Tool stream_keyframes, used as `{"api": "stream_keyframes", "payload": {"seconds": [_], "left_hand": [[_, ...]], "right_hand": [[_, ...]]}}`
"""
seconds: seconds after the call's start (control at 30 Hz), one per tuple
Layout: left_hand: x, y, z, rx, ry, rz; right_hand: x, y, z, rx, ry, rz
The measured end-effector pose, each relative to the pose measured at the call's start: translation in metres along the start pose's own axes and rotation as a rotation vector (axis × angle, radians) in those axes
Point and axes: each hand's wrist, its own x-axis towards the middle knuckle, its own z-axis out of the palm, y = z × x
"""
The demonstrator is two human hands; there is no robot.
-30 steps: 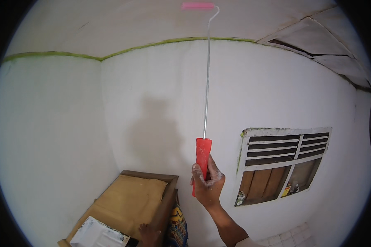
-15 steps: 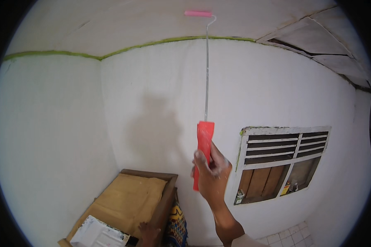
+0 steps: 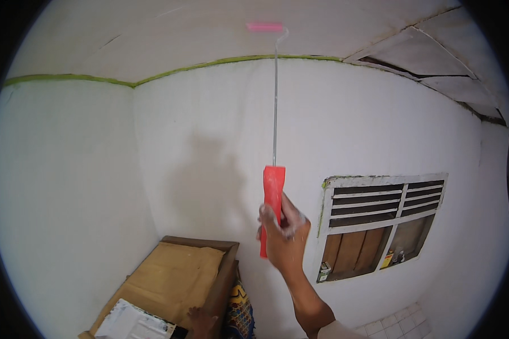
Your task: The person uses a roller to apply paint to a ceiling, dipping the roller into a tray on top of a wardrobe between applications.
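My right hand (image 3: 285, 229) is wrapped round the red handle (image 3: 274, 186) of a paint roller, with white paint specks on the fingers. From the handle a long thin metal rod (image 3: 275, 107) runs up to a small pink roller sleeve (image 3: 264, 26), slightly blurred in front of the pale ceiling (image 3: 169, 34); whether it touches is hard to tell. Low in view, my left hand (image 3: 201, 322) lies with fingers spread on the brown cardboard (image 3: 175, 271) over a wooden piece of furniture. Beside it sits a white paint tray (image 3: 127, 322) smeared with paint, partly cut off by the lower edge.
A green strip (image 3: 209, 63) lines the joint of ceiling and white wall (image 3: 209, 107). On the right is a slatted window (image 3: 367, 206) with small containers (image 3: 387, 259) on its sill. Ceiling panels (image 3: 441, 51) sag at upper right. Patterned cloth (image 3: 240, 311) hangs beside the furniture.
The pink roller sleeve has moved slightly down and left in view, along with my right hand and the handle. The whole scene has also shifted a little left. My left hand stays on the cardboard.
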Motion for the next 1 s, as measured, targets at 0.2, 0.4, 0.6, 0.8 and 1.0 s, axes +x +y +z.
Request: {"api": "stream_keyframes", "payload": {"seconds": [0.2, 0.4, 0.6, 0.8, 1.0], "left_hand": [[0.000, 0.000, -0.009, 0.003, -0.041, -0.030], [-0.005, -0.007, -0.001, -0.003, -0.009, -0.031], [0.003, 0.000, -0.004, -0.037, -0.076, -0.087], [-0.007, -0.004, -0.010, -0.006, -0.081, -0.072], [-0.003, 0.017, -0.044, -0.067, -0.242, -0.084]], "right_hand": [[-0.065, -0.014, -0.019, -0.012, -0.033, -0.030], [-0.038, -0.001, -0.013, -0.141, 0.000, -0.065], [-0.041, -0.015, -0.019, -0.061, -0.028, -0.018], [-0.089, -0.020, -0.044, -0.151, 0.000, -0.144], [-0.091, -0.006, -0.080, -0.135, 0.087, -0.030]]}}
